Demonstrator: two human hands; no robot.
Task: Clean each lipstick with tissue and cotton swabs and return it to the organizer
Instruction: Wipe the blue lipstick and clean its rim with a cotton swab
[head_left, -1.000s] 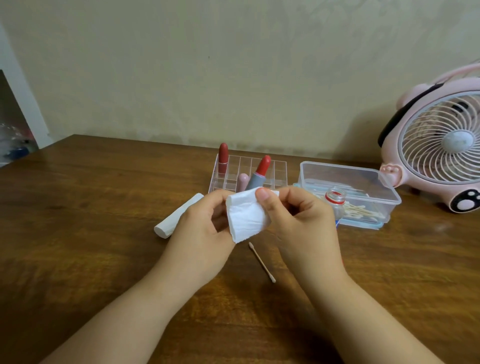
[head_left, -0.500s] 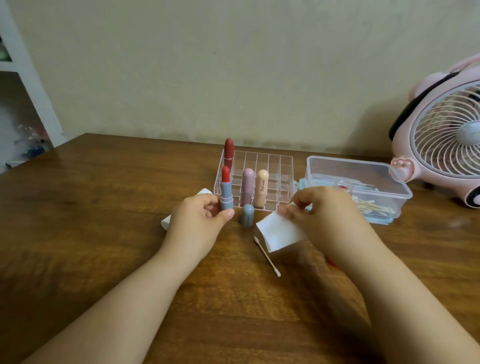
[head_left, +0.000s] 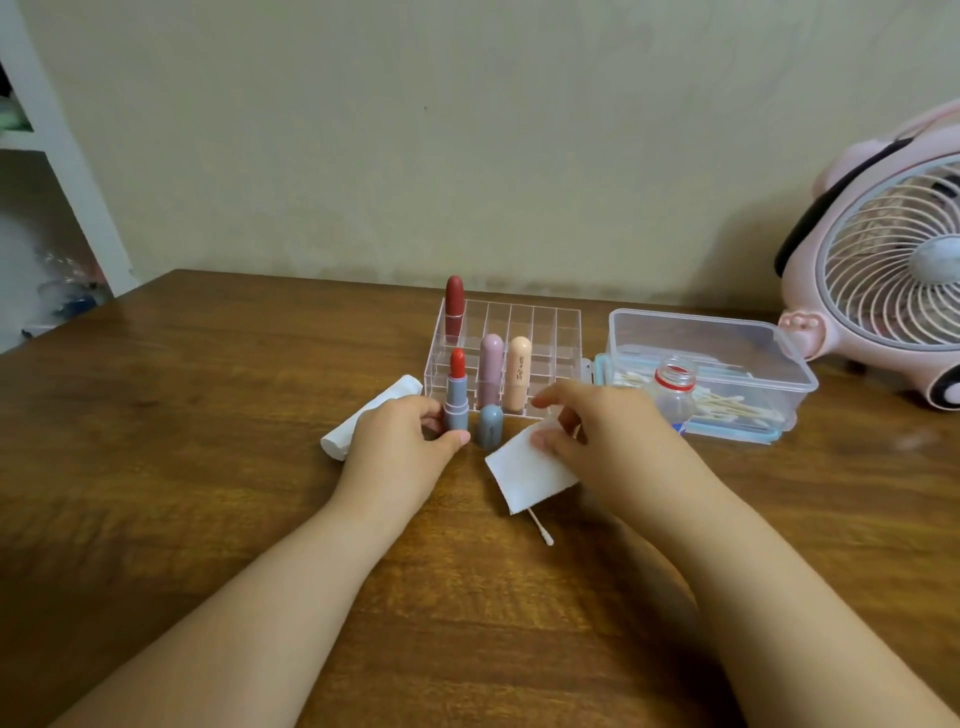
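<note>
The left hand is pinching one open lipstick; the right hand is pinching one tissue. Three capped lipsticks are standing in the organizer.

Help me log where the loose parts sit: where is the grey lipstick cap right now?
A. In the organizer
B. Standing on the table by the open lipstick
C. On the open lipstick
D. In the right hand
B: the grey cap stands upright on the table, just right of the open lipstick that the left hand holds, in front of the organizer.
</note>
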